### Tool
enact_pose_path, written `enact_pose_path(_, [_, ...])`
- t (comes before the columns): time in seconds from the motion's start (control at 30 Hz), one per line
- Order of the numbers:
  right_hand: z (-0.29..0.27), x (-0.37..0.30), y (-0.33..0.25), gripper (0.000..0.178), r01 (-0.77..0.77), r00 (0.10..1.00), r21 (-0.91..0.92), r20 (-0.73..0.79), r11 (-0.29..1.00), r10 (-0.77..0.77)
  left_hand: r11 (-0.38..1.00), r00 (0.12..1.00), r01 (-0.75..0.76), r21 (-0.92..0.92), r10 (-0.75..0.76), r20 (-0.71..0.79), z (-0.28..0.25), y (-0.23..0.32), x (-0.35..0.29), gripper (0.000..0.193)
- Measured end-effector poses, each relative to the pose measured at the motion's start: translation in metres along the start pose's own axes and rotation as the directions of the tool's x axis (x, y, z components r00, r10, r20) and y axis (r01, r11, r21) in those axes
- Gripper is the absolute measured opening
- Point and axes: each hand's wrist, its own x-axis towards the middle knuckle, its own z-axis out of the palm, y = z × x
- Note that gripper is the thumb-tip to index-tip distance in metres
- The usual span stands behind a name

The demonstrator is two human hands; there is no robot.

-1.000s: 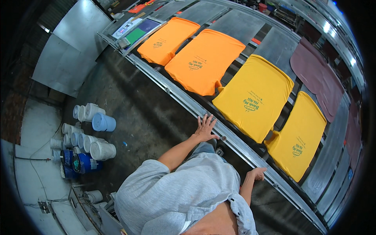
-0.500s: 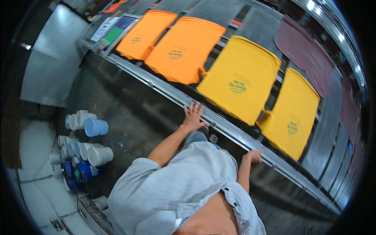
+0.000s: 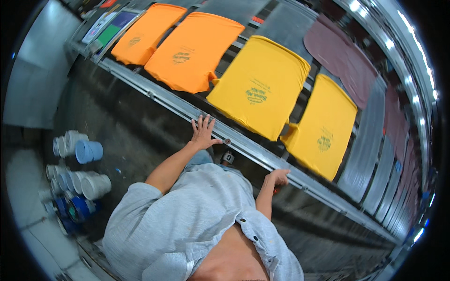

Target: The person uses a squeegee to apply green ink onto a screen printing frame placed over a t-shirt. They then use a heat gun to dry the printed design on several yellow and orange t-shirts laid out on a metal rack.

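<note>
Along the near side of a long printing table runs a metal rail [image 3: 248,152]. My left hand [image 3: 203,132] lies on it with the fingers spread, holding nothing loose. Farther right, my right hand [image 3: 280,176] is at the rail's edge, its fingers bent and close together around it, partly hidden. Beyond the rail, two yellow shirts are stretched flat over boards: a wide yellow shirt [image 3: 267,79] and a narrower yellow shirt [image 3: 326,122]. Left of them are an orange shirt [image 3: 199,47] and another orange shirt [image 3: 147,35]. All four bear a small dark green print.
Maroon fabric [image 3: 342,56] covers boards on the far side. Bare grey boards [image 3: 368,145] continue to the right. White buckets [image 3: 96,186], a light blue bucket [image 3: 89,151] and dark blue containers [image 3: 77,208] stand on the floor at left. A pale sheet [image 3: 35,70] hangs behind them.
The whole view has swung a little to the right, so the table and shirts appear farther left. Both hands keep their places at the rail.
</note>
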Motion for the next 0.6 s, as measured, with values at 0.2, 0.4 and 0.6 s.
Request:
enact_pose_path(0.2, [-0.017, -0.023, -0.009, 0.095, 0.016, 0.996, 0.12, 0.083, 0.993, -0.026, 0.95, 0.996, -0.083, -0.302, 0.067, -0.064, -0.006, -0.023, -0.009, 0.111])
enact_pose_path(0.4, [-0.04, -0.017, -0.031, 0.094, -0.016, 1.0, -0.096, -0.015, 0.995, 0.014, 0.595, 0.93, -0.228, -0.771, -0.101, -0.353, -0.046, -0.076, -0.041, 0.036])
enact_pose_path(0.6, [0.015, -0.12, -0.068, 0.08, 0.564, 0.787, -0.155, -0.198, 0.811, -0.585, 0.613, 0.933, 0.034, -0.79, -0.302, -0.195, -0.043, -0.247, -0.125, 0.026])
